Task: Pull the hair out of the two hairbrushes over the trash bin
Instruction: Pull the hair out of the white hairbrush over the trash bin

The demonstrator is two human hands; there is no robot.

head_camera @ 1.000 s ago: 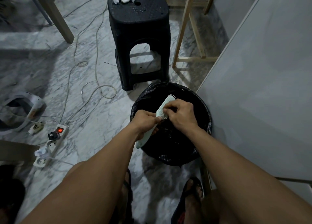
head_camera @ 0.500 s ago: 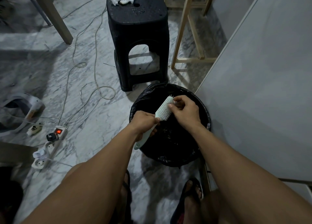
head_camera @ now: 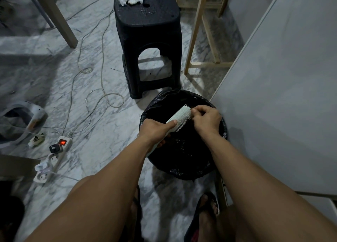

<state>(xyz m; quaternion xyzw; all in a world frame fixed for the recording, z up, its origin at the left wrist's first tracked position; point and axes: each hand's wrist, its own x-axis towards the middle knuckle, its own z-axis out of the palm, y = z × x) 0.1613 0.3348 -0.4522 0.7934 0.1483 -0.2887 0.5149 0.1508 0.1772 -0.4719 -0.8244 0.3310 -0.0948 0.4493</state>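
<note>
The left hand is gripping a pale brush by its handle, holding it tilted over the bin (black liner inside). The right hand is pinching at the bristles near the brush's far end

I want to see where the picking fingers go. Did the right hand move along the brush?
Yes. The right hand slid from the bristles' middle toward the hairbrush tip, nearer the trash bin's far rim.
</note>
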